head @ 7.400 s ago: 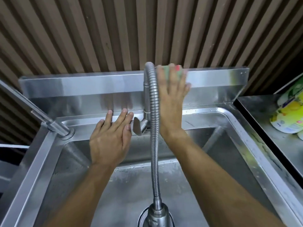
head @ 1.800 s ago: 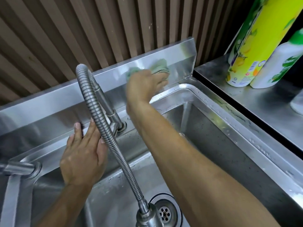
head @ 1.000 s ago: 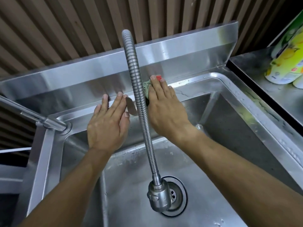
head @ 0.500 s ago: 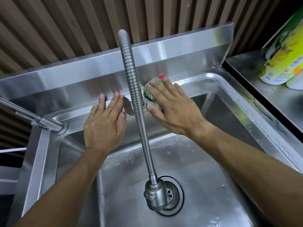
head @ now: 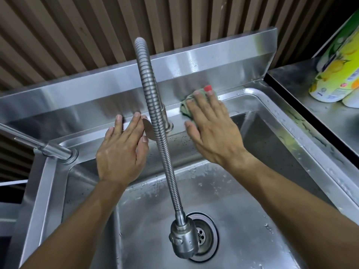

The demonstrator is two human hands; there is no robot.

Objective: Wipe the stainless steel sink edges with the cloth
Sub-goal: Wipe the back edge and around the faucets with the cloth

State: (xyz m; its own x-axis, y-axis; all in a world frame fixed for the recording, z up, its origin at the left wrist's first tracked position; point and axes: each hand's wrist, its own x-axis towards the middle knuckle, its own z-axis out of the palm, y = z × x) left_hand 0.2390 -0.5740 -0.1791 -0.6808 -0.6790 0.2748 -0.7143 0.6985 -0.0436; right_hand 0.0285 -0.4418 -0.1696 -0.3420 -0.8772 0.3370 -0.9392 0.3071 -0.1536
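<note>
A green cloth with a red corner lies on the back rim of the stainless steel sink, right of the tap base. My right hand presses it flat with straight fingers, covering most of it. My left hand rests flat on the back rim, left of the tap, fingers straight and holding nothing.
A flexible ribbed tap hose arcs between my hands, its spray head hanging over the drain. A second tap stands at the left corner. Yellow-green bottles stand on the right counter. Water drops dot the basin.
My right hand has slid the cloth to the right along the back rim, away from the tap base. My left hand has stayed in place.
</note>
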